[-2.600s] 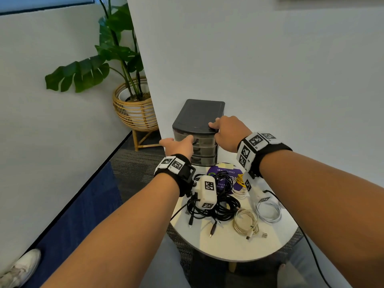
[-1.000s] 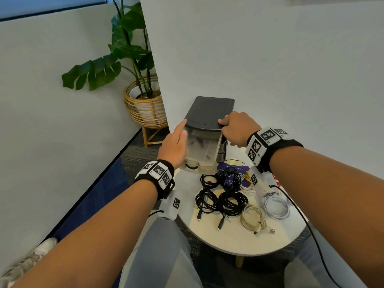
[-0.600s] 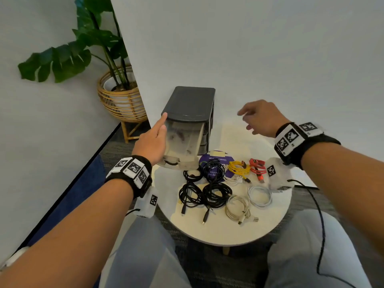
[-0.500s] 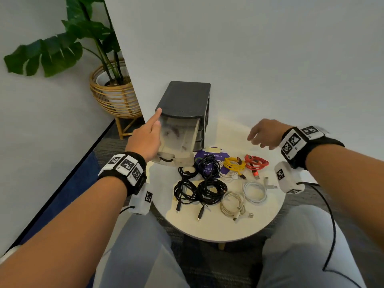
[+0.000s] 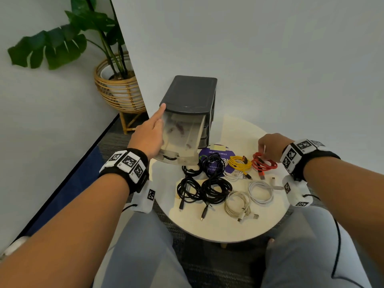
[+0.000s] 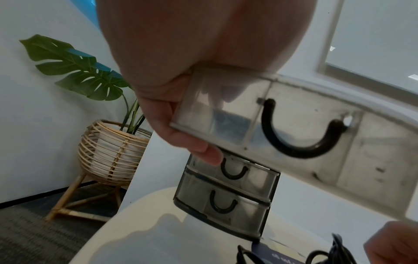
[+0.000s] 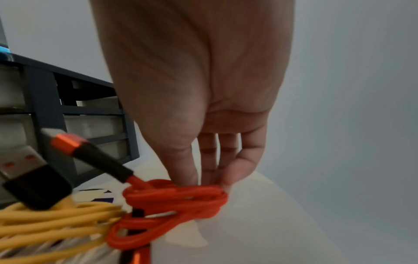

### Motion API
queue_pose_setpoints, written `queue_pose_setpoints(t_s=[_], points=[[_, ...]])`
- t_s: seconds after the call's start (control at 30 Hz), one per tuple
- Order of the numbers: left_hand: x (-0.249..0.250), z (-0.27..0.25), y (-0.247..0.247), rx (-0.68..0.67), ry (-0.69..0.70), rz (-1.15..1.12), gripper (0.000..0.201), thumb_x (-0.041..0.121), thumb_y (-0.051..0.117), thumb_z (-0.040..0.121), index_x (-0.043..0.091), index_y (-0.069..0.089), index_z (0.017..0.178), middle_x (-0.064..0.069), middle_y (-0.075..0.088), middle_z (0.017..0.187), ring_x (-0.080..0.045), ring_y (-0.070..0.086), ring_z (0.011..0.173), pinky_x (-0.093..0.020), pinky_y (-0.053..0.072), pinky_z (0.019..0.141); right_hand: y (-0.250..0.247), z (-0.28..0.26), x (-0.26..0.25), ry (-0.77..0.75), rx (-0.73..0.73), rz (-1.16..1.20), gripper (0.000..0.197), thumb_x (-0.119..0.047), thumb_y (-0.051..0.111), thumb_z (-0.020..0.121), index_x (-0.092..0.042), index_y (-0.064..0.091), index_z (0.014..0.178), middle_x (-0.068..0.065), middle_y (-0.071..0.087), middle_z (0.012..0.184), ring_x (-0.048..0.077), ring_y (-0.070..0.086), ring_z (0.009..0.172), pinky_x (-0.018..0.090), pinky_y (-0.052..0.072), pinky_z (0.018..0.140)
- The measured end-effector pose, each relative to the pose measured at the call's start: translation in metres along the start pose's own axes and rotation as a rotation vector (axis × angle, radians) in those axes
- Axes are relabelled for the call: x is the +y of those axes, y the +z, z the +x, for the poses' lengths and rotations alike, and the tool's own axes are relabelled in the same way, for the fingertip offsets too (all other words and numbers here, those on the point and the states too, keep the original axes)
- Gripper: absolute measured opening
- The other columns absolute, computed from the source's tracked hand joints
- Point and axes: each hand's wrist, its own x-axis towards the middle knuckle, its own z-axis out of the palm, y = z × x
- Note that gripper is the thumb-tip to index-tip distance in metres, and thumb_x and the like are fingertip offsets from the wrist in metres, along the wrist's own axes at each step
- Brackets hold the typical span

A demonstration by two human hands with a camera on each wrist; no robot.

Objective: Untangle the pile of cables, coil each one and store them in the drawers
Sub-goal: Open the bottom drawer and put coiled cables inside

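Note:
A black drawer unit (image 5: 190,94) stands at the back of the round table (image 5: 228,229). Its clear top drawer (image 5: 180,140) is pulled out and tilts down. My left hand (image 5: 149,136) grips the drawer's front left corner (image 6: 192,114), index finger stretched along its side. My right hand (image 5: 270,146) pinches the top of the coiled red cable (image 5: 264,163), fingertips (image 7: 192,176) on the red cable (image 7: 176,200). Beside it lie a yellow coil (image 5: 239,163), black coils (image 5: 216,190), a white coil (image 5: 260,192) and a beige coil (image 5: 239,204).
The two lower drawers (image 6: 226,201) are closed. A purple sticker (image 5: 207,152) lies under the back cables. A plant in a wicker basket (image 5: 118,88) stands on the floor to the left, and a white wall runs close behind the table. My knees sit under the front edge.
The top drawer came out in my left hand's grip. My right hand left the top of the drawer unit, swung right and came down onto the red cable.

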Motion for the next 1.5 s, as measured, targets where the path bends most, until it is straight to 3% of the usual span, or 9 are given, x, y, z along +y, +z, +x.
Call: queue_pose_setpoints(t_s=[0.17,0.33,0.6,0.83,0.97,1.13,1.27,1.33,1.5], points=[[-0.003,0.004,-0.002,-0.016,-0.003,0.008,0.051,0.03,0.023,0.109,0.056,0.028,0.153,0.02,0.04,0.08,-0.015,0.049,0.084,-0.033,0.036,0.085,0.007,-0.004,0.003,-0.002,-0.046,0.066,0.021,-0.011,0.075,0.085,-0.02,0.06,0.097,-0.004,0.062,0.095,0.012,0.054,0.071,0.021,0.039,0.055],[-0.005,0.004,-0.007,-0.083,0.0,0.063,0.053,0.032,0.021,0.108,0.062,0.022,0.152,-0.017,0.067,0.098,-0.036,0.062,0.089,-0.048,0.05,0.087,0.004,-0.009,-0.001,0.006,0.008,0.035,0.01,-0.014,0.071,0.088,-0.017,0.069,0.098,0.001,0.069,0.102,0.019,0.064,0.09,0.021,0.041,0.061],[-0.009,0.008,-0.006,-0.11,-0.004,0.105,0.053,0.032,0.018,0.109,0.064,0.016,0.152,-0.017,0.065,0.107,-0.037,0.063,0.095,-0.033,0.043,0.07,-0.03,-0.022,0.012,0.039,0.111,0.203,0.01,-0.014,0.073,0.089,-0.015,0.07,0.099,0.002,0.067,0.091,0.011,0.06,0.063,0.021,0.044,0.053],[-0.007,0.006,-0.006,-0.119,-0.017,0.128,0.054,0.04,0.014,0.102,0.069,0.012,0.148,-0.012,0.065,0.097,-0.033,0.061,0.09,-0.049,0.046,0.09,-0.117,-0.044,-0.032,-0.209,0.31,0.482,0.011,-0.011,0.067,0.09,-0.021,0.069,0.094,0.0,0.075,0.075,0.003,0.065,0.047,0.024,0.051,0.058],[-0.017,0.016,-0.003,-0.167,0.014,0.242,0.068,0.045,0.009,0.085,0.037,0.034,0.148,-0.003,0.053,0.149,-0.034,0.056,0.087,-0.052,0.046,0.087,-0.141,-0.049,-0.104,-0.378,0.34,0.606,0.011,-0.014,0.073,0.087,-0.017,0.068,0.096,0.001,0.072,0.078,0.011,0.068,0.055,0.027,0.058,0.06],[-0.011,0.012,-0.006,-0.153,0.03,0.268,0.064,0.039,0.015,0.093,0.026,0.033,0.152,-0.008,0.051,0.151,-0.042,0.059,0.107,-0.051,0.046,0.089,-0.115,-0.034,-0.168,-0.351,0.382,0.438,0.02,-0.011,0.071,0.08,-0.023,0.055,0.078,-0.001,0.062,0.089,0.021,0.059,0.08,0.027,0.041,0.062],[-0.01,0.011,-0.011,-0.16,-0.024,0.161,0.055,0.038,0.018,0.103,0.066,0.011,0.151,-0.021,0.063,0.127,-0.043,0.061,0.111,-0.056,0.045,0.104,-0.1,-0.032,-0.177,-0.287,0.446,0.231,0.012,-0.012,0.062,0.085,-0.022,0.056,0.082,0.003,0.062,0.088,0.028,0.062,0.081,0.032,0.044,0.063],[-0.01,0.012,-0.012,-0.163,-0.016,0.162,0.056,0.036,0.018,0.105,0.067,0.01,0.15,-0.023,0.063,0.127,-0.042,0.061,0.11,-0.055,0.043,0.105,-0.1,-0.034,-0.173,-0.34,0.514,0.185,0.006,-0.016,0.058,0.089,-0.021,0.061,0.088,0.002,0.063,0.087,0.026,0.062,0.083,0.032,0.046,0.064],[-0.013,0.017,-0.011,-0.191,-0.001,0.172,0.059,0.029,0.02,0.106,0.062,0.008,0.154,-0.014,0.06,0.095,-0.021,0.052,0.072,-0.04,0.036,0.068,-0.098,-0.048,-0.158,-0.773,0.465,0.243,0.021,-0.035,0.063,0.096,-0.029,0.072,0.113,-0.009,0.062,0.09,0.012,0.059,0.084,0.031,0.047,0.073]])
